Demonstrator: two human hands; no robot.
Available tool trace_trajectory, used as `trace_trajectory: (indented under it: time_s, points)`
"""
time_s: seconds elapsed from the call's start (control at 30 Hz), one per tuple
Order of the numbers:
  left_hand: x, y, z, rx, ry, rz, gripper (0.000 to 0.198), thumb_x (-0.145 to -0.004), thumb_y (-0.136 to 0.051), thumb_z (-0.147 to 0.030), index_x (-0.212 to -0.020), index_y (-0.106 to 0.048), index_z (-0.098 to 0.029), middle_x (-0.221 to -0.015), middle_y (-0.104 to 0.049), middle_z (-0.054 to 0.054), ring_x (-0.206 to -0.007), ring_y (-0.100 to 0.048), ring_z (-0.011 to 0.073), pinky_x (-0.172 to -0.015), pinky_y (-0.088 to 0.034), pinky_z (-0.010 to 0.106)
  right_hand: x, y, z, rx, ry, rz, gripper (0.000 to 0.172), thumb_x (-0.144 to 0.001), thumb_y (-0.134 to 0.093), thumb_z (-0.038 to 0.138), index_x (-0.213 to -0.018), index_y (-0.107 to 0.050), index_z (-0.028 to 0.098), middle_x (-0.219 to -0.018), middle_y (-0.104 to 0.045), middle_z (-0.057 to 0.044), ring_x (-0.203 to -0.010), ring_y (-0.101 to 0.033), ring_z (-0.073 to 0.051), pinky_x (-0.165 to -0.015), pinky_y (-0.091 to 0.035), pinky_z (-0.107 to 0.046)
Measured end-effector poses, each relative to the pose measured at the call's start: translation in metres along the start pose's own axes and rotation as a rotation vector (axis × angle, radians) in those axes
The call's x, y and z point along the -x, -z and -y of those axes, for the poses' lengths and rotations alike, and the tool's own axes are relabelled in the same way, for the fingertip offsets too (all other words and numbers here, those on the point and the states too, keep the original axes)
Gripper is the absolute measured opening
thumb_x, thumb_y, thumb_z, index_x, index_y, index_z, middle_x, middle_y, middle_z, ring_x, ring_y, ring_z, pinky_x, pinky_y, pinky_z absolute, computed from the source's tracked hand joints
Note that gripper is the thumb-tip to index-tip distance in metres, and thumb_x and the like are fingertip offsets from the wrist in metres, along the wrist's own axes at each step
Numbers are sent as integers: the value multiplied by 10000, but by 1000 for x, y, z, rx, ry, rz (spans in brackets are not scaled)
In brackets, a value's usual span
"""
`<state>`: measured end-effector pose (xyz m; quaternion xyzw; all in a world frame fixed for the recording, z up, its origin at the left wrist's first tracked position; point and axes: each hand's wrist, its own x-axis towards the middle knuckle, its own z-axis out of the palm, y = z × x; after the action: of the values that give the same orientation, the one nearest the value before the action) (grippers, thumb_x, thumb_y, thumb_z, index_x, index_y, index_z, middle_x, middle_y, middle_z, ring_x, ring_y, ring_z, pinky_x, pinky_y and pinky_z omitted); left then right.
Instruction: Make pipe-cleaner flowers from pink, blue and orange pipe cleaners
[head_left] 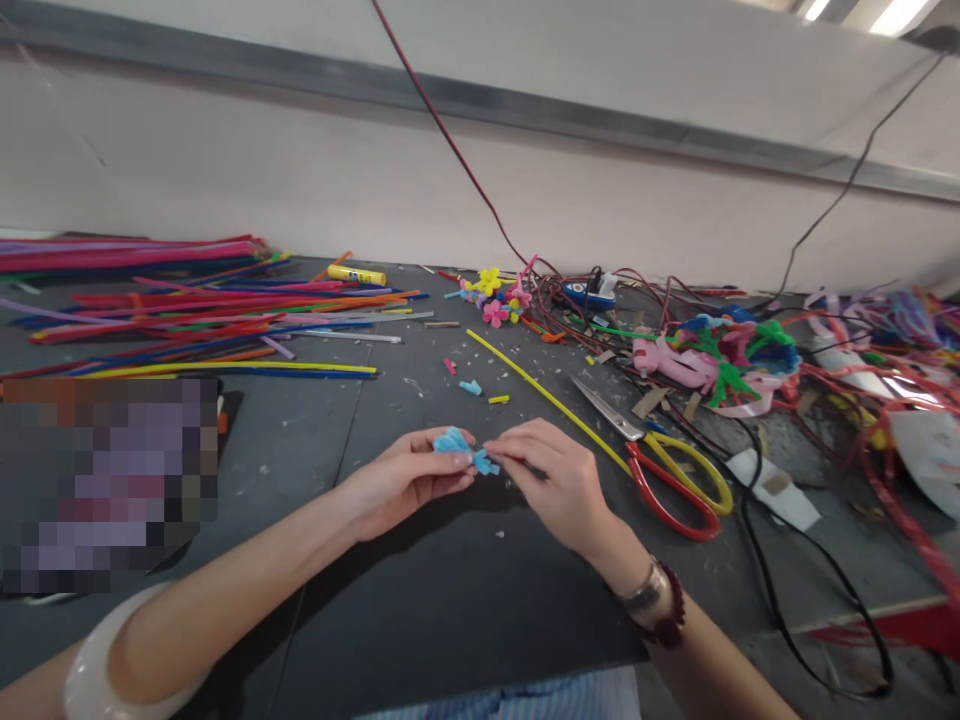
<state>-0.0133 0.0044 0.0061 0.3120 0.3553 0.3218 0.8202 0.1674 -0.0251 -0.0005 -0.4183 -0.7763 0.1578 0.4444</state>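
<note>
My left hand [420, 470] pinches a light blue pipe-cleaner shape [452, 441], its looped part standing above the thumb and short ends sticking out to the right. Close beside it, my right hand [551, 475] has thumb and forefinger pressed together at those short ends. Whether the right fingertips grip a blue end or only touch it is hard to make out. Just beyond the hands lie small cut pieces: a blue one [471, 387], a yellow one [499, 400] and a pink one [450, 366]. A long yellow pipe cleaner [547, 395] slants toward the scissors [637, 440] with red and yellow handles.
Bundles of coloured pipe cleaners [225, 310] spread over the left of the dark table. A glue stick [357, 275] and small craft flowers [495, 300] lie at the back. Finished-looking fuzzy pieces [720, 360], cables and scraps crowd the right. A pixelated object [112, 480] sits at left.
</note>
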Motion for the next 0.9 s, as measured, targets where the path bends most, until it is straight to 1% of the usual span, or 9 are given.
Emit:
trace_trajectory:
  time_s: [0.1, 0.2, 0.33, 0.43, 0.5, 0.57, 0.67, 0.8, 0.9]
  points:
    - [-1, 1, 2, 105, 1, 22, 168, -609, -722, -53, -748, -653, -117, -671, -668, 9, -645, -629, 90, -661, -520, 163, 4, -9, -1, -43, -55, -55, 177, -822, -497, 146, -891, -652, 197, -841, -655, -52, -807, -597, -156, -740, -481, -297]
    - [-2, 1, 3, 123, -56, -21, 133, -609, -719, -44, -704, -651, -108, -681, -677, 13, -661, -636, 88, -695, -521, 154, 7, -17, 3, -92, -178, -68, 162, -815, -495, 156, -860, -646, 194, -843, -654, -50, -762, -606, -152, -693, -490, -281]
    - [-2, 0, 3, 50, -130, -85, 123, -618, -726, -80, -705, -645, -115, -682, -680, 11, -669, -631, 89, -708, -514, 160, 8, -23, 9, -177, -341, -5, 134, -811, -512, 206, -811, -643, 178, -770, -638, -45, -630, -595, -132, -563, -482, -238]
    - [-1, 0, 2, -21, -180, -99, 129, -614, -737, -114, -701, -643, -124, -674, -668, -1, -659, -616, 88, -697, -502, 174, 8, -26, 11, -250, -405, -27, 121, -805, -527, 225, -792, -638, 179, -751, -632, -40, -590, -587, -126, -545, -485, -239]
    - [-2, 0, 2, -70, -214, -117, 130, -610, -741, -134, -699, -646, -127, -670, -660, -1, -653, -604, 90, -679, -487, 178, 9, -28, 12, -252, -419, -39, 125, -810, -523, 227, -793, -637, 179, -748, -633, -40, -579, -584, -124, -552, -486, -240]
    - [-2, 0, 2, -134, -254, -149, 125, -615, -739, -156, -699, -649, -131, -667, -654, 1, -649, -593, 96, -653, -470, 183, 9, -30, 13, -179, -383, -31, 126, -815, -513, 207, -796, -634, 177, -736, -631, -37, -589, -578, -124, -559, -475, -237]
    - [-1, -1, 3, -324, -382, -215, 120, -614, -737, -192, -689, -655, -149, -653, -647, -1, -642, -579, 115, -637, -453, 205, 10, -33, 15, 5, -254, 10, 133, -815, -487, 147, -796, -618, 160, -723, -616, -37, -629, -567, -128, -589, -459, -235]
    - [5, -3, 1, -713, -561, -295, 106, -637, -713, -241, -707, -685, -166, -696, -672, 23, -670, -586, 157, -621, -436, 225, 8, -30, 22, 265, -90, 163, 181, -829, -424, 88, -820, -603, 113, -766, -612, -77, -699, -571, -162, -643, -469, -267]
    - [6, -4, 0, -871, -586, -319, 114, -663, -687, -267, -720, -692, -169, -704, -681, 29, -673, -592, 171, -608, -425, 231, 5, -18, 32, 503, 35, 297, 220, -826, -391, 50, -826, -607, 93, -759, -609, -100, -698, -557, -198, -600, -468, -303]
